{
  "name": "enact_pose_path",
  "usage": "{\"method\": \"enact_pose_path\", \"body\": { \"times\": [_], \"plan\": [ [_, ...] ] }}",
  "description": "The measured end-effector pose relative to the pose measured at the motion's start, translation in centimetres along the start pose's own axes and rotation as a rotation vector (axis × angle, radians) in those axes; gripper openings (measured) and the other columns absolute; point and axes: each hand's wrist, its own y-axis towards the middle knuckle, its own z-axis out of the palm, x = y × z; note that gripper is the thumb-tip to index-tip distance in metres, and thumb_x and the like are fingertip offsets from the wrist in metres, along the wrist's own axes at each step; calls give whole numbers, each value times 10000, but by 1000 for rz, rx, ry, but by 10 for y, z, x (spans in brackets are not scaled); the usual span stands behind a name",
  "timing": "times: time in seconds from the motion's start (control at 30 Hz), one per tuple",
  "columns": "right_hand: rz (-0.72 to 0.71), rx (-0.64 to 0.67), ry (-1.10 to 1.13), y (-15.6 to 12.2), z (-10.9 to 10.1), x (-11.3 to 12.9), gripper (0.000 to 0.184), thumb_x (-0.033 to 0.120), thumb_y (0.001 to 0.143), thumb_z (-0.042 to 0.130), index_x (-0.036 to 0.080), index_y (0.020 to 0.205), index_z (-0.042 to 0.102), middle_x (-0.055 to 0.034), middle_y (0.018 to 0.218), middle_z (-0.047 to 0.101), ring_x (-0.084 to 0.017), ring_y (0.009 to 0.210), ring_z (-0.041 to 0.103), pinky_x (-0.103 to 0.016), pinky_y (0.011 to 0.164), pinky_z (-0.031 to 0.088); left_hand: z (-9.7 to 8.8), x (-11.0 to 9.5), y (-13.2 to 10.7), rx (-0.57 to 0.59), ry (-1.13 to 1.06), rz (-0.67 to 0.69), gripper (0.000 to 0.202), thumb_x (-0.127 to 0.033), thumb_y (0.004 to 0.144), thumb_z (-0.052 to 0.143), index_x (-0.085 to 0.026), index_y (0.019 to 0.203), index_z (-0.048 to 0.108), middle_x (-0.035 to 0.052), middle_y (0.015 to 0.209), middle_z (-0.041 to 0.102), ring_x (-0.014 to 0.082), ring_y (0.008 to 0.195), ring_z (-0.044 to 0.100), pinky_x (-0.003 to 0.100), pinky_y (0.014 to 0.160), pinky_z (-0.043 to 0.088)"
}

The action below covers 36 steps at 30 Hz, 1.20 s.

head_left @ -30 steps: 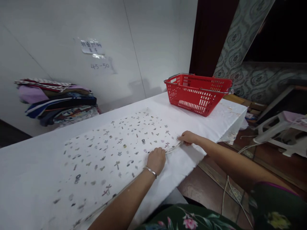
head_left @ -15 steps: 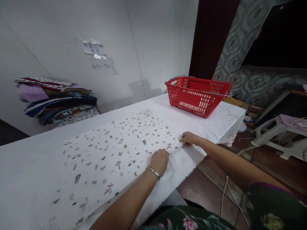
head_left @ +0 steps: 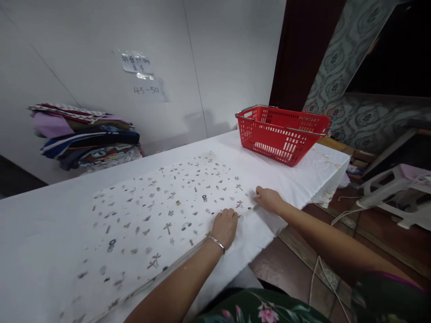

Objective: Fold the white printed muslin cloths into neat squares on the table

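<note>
A white cloth printed with small dark motifs (head_left: 158, 215) lies flat on a long table covered in white (head_left: 43, 242). My left hand (head_left: 225, 227), with a silver bracelet on the wrist, is closed on the cloth's near edge. My right hand (head_left: 267, 198) pinches the cloth's near right corner, fingers pressed together. Both hands rest on the tabletop, about a hand's width apart.
A red plastic shopping basket (head_left: 283, 133) stands at the table's far right end. A stack of folded fabrics (head_left: 85, 137) sits against the white wall at the back left. A white plastic stool (head_left: 397, 193) and cables are on the floor to the right.
The raised fold of cloth edge between my hands has been laid flat. Both hands stay on the near right edge, shifted only slightly. The view has drifted a little.
</note>
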Motion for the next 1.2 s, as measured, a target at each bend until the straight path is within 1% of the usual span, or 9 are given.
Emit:
{"method": "enact_pose_path", "body": {
  "times": [0.07, 0.13, 0.23, 0.37, 0.5, 0.6, 0.67, 0.83, 1.2],
  "plan": [
    [-95, -64, -30, -5, 1, 10, 225, 221, 806, 485, 150, 1011, 546, -133, 1045, 589, -245, 1008, 518, -352, 828, 398, 0, 0, 0, 13, -7, 6, 184, -84, 816, 424, -155, 952, 525, 66, 931, 520, 205, 881, 470, 346, 715, 398],
    [-291, -168, -29, -9, 7, 22, 281, 214, 835, 456, 153, 1101, 525, -142, 1213, 508, -244, 1150, 431, -384, 930, 356, 0, -1, 1, 18, -11, 7, 194, -87, 824, 408, -151, 961, 530, 73, 929, 526, 205, 879, 473, 350, 717, 399],
    [-568, -222, 0, -11, 24, 31, 418, 347, 874, 437, 162, 1249, 448, -142, 1358, 385, -250, 1274, 304, -442, 1000, 307, 1, -2, 0, -4, -20, 1, 224, -105, 845, 383, -145, 1010, 529, 81, 920, 538, 211, 885, 481, 356, 717, 405],
    [-516, -84, -82, -11, 50, 24, 584, 531, 876, 346, 181, 1343, 359, -130, 1415, 301, -263, 1318, 216, -497, 1031, 235, 2, 0, -9, -42, -96, -4, 280, -123, 859, 380, -161, 1116, 485, 77, 945, 554, 199, 895, 496, 353, 743, 423],
    [-482, -101, -143, -10, 63, 13, 607, 564, 874, 305, 194, 1353, 351, -108, 1426, 275, -243, 1323, 203, -472, 1052, 214, -3, 5, -32, -48, -241, 29, 259, -123, 832, 437, -170, 1078, 502, 58, 1046, 578, 166, 991, 498, 319, 874, 412],
    [-483, -99, -162, -9, 65, 10, 606, 577, 870, 293, 216, 1355, 348, -81, 1429, 269, -228, 1324, 202, -448, 1063, 210, -11, 11, -59, -58, -282, 27, 328, -207, 820, 500, -165, 1145, 473, 63, 1217, 523, 170, 1142, 439, 310, 988, 348],
    [-474, -90, -166, -9, 66, 10, 606, 585, 866, 287, 234, 1357, 343, -63, 1430, 269, -225, 1326, 197, -443, 1066, 211, -16, 17, -80, -49, -268, -44, 410, -280, 825, 511, -177, 1214, 430, 66, 1268, 497, 182, 1191, 410, 343, 1023, 318],
    [-452, -70, -179, -8, 68, 8, 620, 595, 852, 272, 241, 1356, 347, -40, 1433, 270, -237, 1325, 194, -447, 1067, 218, -27, 36, -140, -26, -209, -281, 472, -365, 837, 493, -213, 1274, 398, 72, 1322, 460, 198, 1257, 355, 412, 1051, 280],
    [-445, -49, -240, -6, 75, -2, 662, 595, 846, 207, 200, 1359, 343, -33, 1449, 215, -211, 1336, 160, -435, 1076, 204, -50, 80, -276, -46, 56, -598, 478, -384, 857, 436, -179, 1289, 414, 75, 1343, 435, 226, 1270, 344, 442, 1047, 288]
  ]
}}
